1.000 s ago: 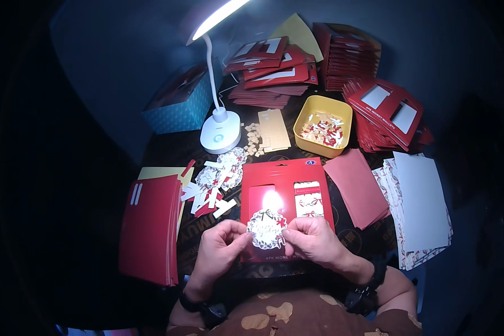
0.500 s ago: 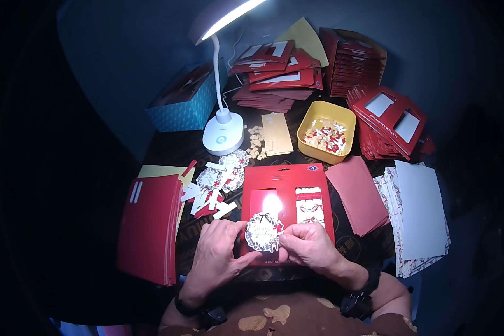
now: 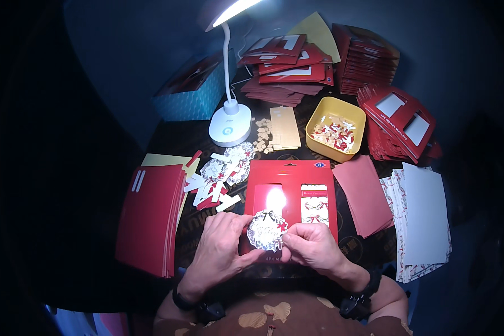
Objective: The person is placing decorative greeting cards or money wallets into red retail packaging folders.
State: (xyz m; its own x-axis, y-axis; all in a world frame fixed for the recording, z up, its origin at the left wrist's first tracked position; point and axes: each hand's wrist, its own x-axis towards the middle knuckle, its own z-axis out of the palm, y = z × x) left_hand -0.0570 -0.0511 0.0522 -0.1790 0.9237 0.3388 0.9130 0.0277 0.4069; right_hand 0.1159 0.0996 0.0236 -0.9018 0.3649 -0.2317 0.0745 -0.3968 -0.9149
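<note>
- Presently, a round white paper cut-out printed with a dark wreath and red bow [image 3: 267, 229] is pinched between both hands just above the near edge of a flat red card sleeve with a hanging slot at its far edge [image 3: 291, 185].
- The left hand [image 3: 221, 246] is curled, its thumb and forefingers closed on the left rim of the wreath cut-out; the right hand [image 3: 313, 249] is likewise closed on the right rim.
- Judged from the layout, the sleeve in hand is unfinished: the wreath is not yet seen laid flat on it, while a narrow patterned insert [image 3: 315, 204] already sits in its right window.
- Much seems left: more wreath cut-outs and white strips [image 3: 221, 179] lie in a loose heap to the left of the sleeve.
- A thick stack of plain red cards [image 3: 148, 215] is set at the near left, over a yellow sheet.
- Further stacks of red windowed sleeves [image 3: 288, 64] are piled at the far middle and the far right [image 3: 400, 120].
- A yellow square tray of small paper scraps [image 3: 336, 129] is placed beyond the sleeve, to the right of a white desk lamp [image 3: 229, 126].
- A teal box with a red lid [image 3: 193, 89] stands at the far left.
- Dull red sheets [image 3: 369, 193] and white patterned sheets [image 3: 423, 218] are laid at the right.
</note>
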